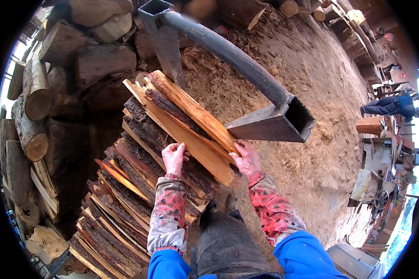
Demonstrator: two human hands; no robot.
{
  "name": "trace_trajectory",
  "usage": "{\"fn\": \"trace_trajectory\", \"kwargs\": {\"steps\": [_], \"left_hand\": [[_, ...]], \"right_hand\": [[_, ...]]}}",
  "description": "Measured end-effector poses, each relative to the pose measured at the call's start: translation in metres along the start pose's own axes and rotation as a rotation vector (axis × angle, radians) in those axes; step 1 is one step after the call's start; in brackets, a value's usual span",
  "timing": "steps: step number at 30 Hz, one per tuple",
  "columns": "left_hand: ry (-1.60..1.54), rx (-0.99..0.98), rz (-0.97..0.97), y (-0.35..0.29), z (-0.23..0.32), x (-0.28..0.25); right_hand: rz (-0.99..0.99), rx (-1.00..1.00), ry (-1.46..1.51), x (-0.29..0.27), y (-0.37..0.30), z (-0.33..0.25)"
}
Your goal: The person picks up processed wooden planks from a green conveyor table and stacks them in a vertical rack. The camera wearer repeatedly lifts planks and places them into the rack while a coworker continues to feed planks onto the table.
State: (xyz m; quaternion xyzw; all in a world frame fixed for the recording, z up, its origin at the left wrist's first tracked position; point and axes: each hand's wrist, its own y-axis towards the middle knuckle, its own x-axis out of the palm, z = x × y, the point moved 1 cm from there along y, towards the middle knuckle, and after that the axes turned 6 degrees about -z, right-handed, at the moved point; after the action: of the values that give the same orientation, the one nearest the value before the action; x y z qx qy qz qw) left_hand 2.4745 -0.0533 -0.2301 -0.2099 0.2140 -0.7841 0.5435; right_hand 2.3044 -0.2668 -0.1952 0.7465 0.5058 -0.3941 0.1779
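Tan split slab [191, 103] at the right hand [247, 159]: grips its lower end, fingers bent over it. At the left hand [174, 159]: curls fingers close to the thumb, by the edge of a broad board [184, 131] (cannot tell if holding it). Under slab and board, a slanting row of bark-edged pieces [125, 188]. Just beside, a curved dark metal frame [228, 52] with square tube ends. Farther left, stacked logs [36, 103]; farther right, debris-strewn ground [307, 88] and, well off, a person in blue [395, 106].
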Motion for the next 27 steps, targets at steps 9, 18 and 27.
{"fn": "trace_trajectory", "kwargs": {"steps": [9, 18, 27], "left_hand": [[-0.033, -0.048, -0.029, -0.032, 0.011, 0.003], [0.205, -0.312, -0.315, -0.211, -0.087, -0.004], [0.535, -0.394, -0.514, -0.306, -0.156, 0.035]], "right_hand": [[0.088, -0.052, -0.086, -0.025, -0.02, -0.007], [-0.312, 0.534, 0.067, -0.02, -0.261, 0.07], [-0.33, 0.874, 0.412, 0.024, -0.478, 0.075]]}}
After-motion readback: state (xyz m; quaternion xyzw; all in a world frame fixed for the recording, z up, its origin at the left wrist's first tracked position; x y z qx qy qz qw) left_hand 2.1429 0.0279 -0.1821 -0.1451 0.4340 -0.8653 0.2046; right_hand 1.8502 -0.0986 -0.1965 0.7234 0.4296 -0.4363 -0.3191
